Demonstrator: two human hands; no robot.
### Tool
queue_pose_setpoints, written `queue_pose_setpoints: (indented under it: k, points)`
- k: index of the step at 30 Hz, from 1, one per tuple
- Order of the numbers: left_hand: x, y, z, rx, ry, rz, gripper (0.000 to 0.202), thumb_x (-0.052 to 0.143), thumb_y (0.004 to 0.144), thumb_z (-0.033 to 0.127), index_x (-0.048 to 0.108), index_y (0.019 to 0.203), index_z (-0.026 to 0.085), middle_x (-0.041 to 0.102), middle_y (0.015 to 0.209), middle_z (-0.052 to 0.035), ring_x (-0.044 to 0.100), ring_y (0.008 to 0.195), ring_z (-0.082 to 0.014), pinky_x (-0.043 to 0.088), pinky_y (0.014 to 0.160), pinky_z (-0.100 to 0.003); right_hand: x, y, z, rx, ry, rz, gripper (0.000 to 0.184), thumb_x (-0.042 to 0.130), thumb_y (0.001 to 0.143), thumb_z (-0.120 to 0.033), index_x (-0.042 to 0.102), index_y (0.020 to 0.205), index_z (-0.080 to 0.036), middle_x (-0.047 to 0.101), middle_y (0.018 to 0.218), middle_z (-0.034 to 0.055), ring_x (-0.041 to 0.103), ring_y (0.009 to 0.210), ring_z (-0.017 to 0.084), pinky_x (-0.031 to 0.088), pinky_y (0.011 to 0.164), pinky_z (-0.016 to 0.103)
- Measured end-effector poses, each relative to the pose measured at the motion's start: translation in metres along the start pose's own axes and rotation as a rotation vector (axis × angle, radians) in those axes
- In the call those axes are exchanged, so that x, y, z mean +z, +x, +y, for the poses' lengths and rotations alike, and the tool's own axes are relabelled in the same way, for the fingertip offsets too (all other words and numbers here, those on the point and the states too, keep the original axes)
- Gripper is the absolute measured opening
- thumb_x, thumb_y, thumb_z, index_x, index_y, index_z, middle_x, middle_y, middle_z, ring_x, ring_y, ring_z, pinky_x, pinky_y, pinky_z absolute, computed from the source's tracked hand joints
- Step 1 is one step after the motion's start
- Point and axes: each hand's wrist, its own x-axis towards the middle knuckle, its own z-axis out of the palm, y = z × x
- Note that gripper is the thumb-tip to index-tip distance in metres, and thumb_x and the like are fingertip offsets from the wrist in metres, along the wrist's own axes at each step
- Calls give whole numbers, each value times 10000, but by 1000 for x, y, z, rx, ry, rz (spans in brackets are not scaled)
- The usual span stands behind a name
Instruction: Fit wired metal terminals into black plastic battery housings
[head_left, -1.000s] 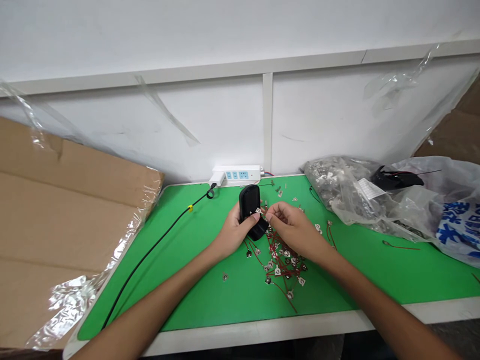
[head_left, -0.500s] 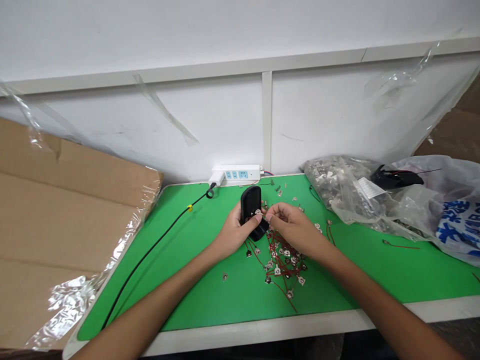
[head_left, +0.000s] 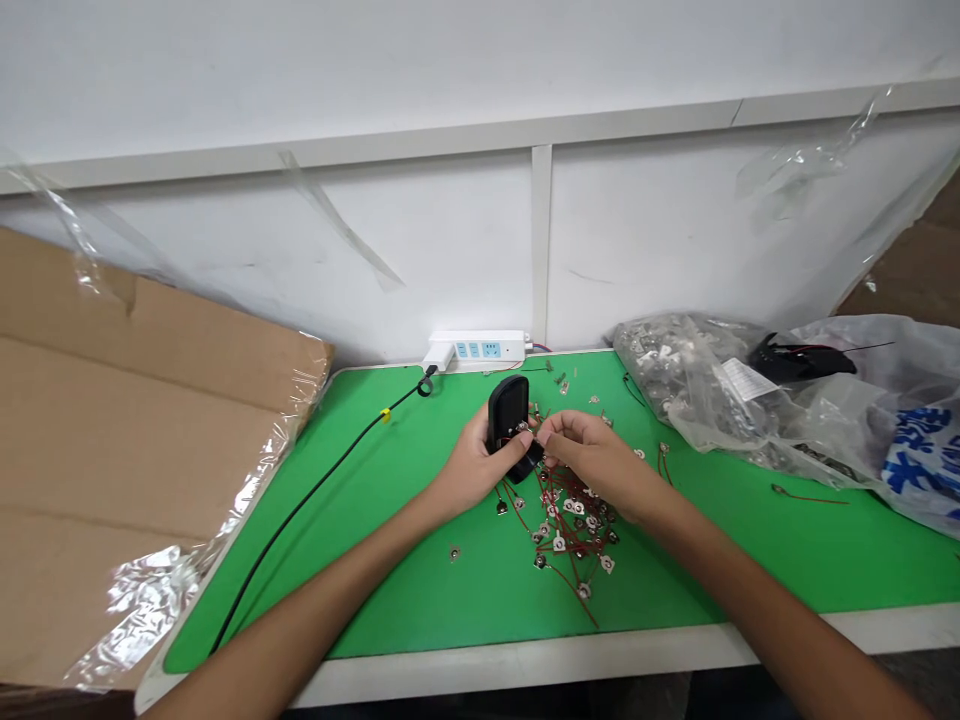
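Note:
My left hand [head_left: 484,455] grips a black plastic housing [head_left: 508,408], hollow side toward me, with the thumb pressed over its lower part. Under that thumb tip a small metal contact piece [head_left: 523,427] shows inside the housing. My right hand [head_left: 589,450] is closed in a pinch at the housing's right edge; what lies between its fingertips is too small to make out. Below both hands spreads a heap of metal battery contacts with red wires [head_left: 574,520]. A single contact [head_left: 454,552] lies apart, left of the heap.
A white power strip [head_left: 480,348] with a plugged-in black cable [head_left: 330,468] stands against the wall. Clear plastic bags of metal parts [head_left: 675,370] sit at the right, with a black housing [head_left: 799,357] on top. Cardboard [head_left: 150,400] leans along the left of the green table [head_left: 390,600].
The whole view has shifted slightly. My right fingertips have come a little closer to the housing, which my left hand still holds in nearly the same pose.

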Motion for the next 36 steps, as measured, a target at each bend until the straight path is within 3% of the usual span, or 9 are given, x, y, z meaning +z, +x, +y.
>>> queue_pose_setpoints:
  k: [10,23,30,36]
  points:
    - [1,-3,-1,70,74,1,480,726,967,487,637,1307,160,733,1124,-86,679,1013,-214,578,927,-337,2,-1,-4,-31,56,-8,240,654,943,-457,629,926,-219,629,828,14,511,713,169,329,610,287]
    - [-4,-2,-7,144,152,-39,465,672,1008,462,592,1374,186,695,1210,-95,656,1093,-241,548,977,-371,4,-2,-4,-136,-76,-11,244,616,971,-428,670,908,-198,511,714,-40,396,604,124,279,556,280]
    - [-3,-6,-3,126,77,-107,551,670,1014,409,421,1470,222,626,1259,-99,615,1156,-244,524,1026,-392,4,-2,-3,-129,-104,11,240,618,966,-420,671,897,-196,493,703,-45,370,589,118,258,546,277]
    - [-4,-6,-4,144,90,-142,559,646,1028,397,380,1489,228,604,1281,-110,598,1181,-257,491,1065,-429,2,-2,-5,-63,-33,13,197,624,945,-378,668,854,-209,569,710,-23,401,585,126,271,557,284]
